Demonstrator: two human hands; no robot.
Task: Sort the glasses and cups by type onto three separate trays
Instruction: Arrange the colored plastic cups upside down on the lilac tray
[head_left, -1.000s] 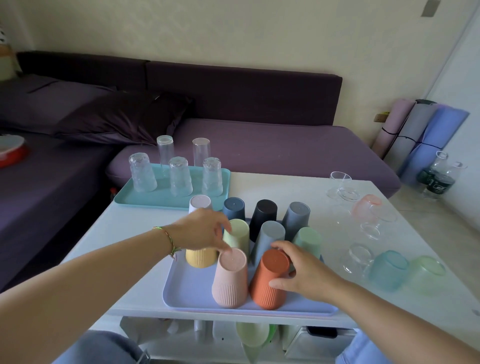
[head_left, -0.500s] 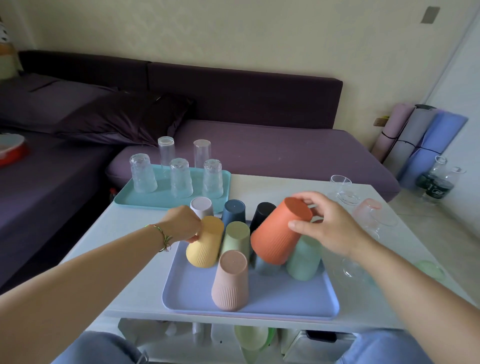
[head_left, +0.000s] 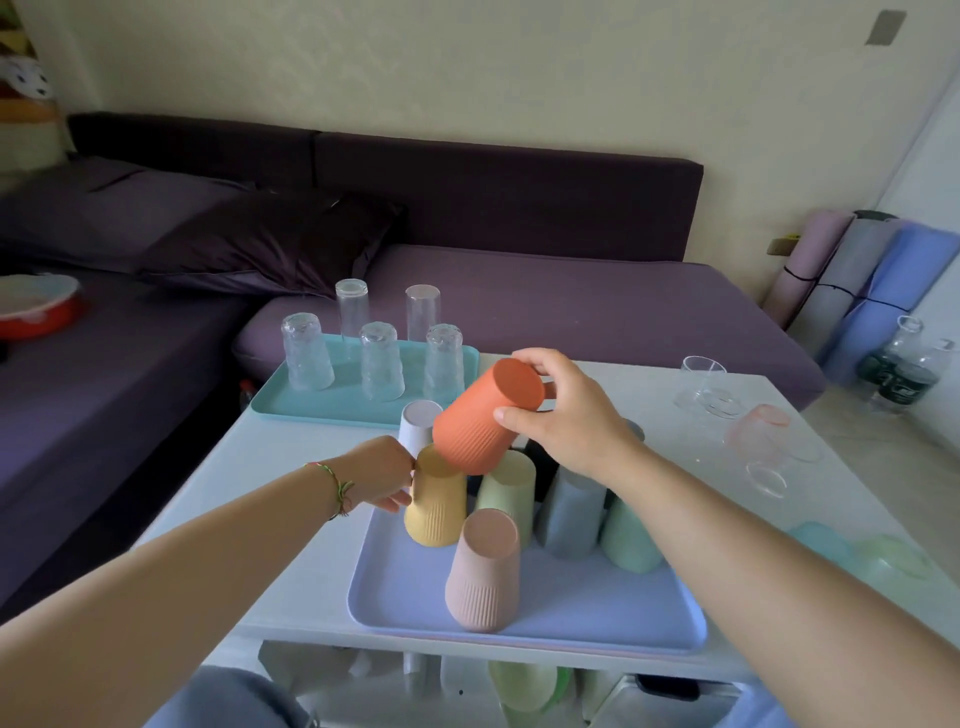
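Currently right fingers (head_left: 525, 356) grip the orange cup (head_left: 478, 431) above the tray (head_left: 571, 608), left fingers (head_left: 390, 502) pinching the yellow cup (head_left: 436, 506).

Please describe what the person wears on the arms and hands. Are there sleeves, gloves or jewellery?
No sleeves cover the left forearm or the right forearm. The left hand and the right hand wear no gloves, and no rings show. A thin green cord bracelet circles the left wrist.
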